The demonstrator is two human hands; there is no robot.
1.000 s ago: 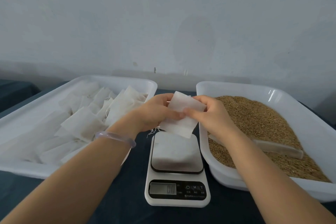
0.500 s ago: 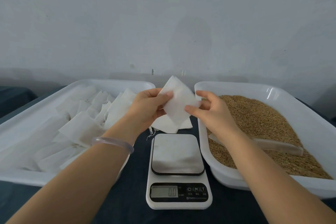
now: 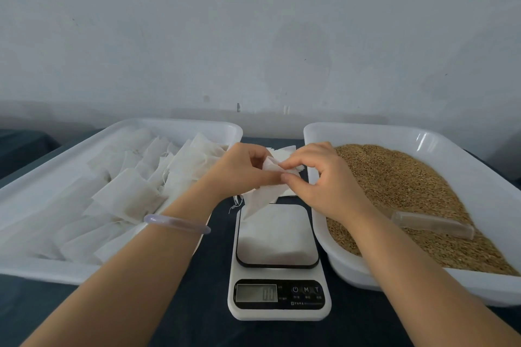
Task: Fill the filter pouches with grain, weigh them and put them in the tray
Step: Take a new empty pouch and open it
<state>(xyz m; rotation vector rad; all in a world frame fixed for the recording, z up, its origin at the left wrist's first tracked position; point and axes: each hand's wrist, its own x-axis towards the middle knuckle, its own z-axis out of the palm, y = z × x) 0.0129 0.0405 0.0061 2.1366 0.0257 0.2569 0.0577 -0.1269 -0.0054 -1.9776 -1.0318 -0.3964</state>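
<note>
Both hands meet above the far edge of the white digital scale (image 3: 277,276). My left hand (image 3: 239,169) and my right hand (image 3: 321,177) pinch one white filter pouch (image 3: 263,197) at its top edge, and its lower corner hangs toward the scale's platform. More white pouches (image 3: 283,153) lie on the table behind the hands. The left white tray (image 3: 183,124) holds several filled pouches (image 3: 127,194). The right white tray (image 3: 366,128) holds brown grain (image 3: 403,177) with a clear scoop (image 3: 431,224) lying in it.
The scale and both trays stand on a dark blue tabletop (image 3: 197,318). A pale wall (image 3: 253,36) rises right behind the trays. The scale's display (image 3: 256,292) is lit. A pale bracelet (image 3: 177,224) circles my left wrist.
The pouch was held up flat between both hands; now it is lower and crumpled, with both hands pinching its top edge close together above the scale.
</note>
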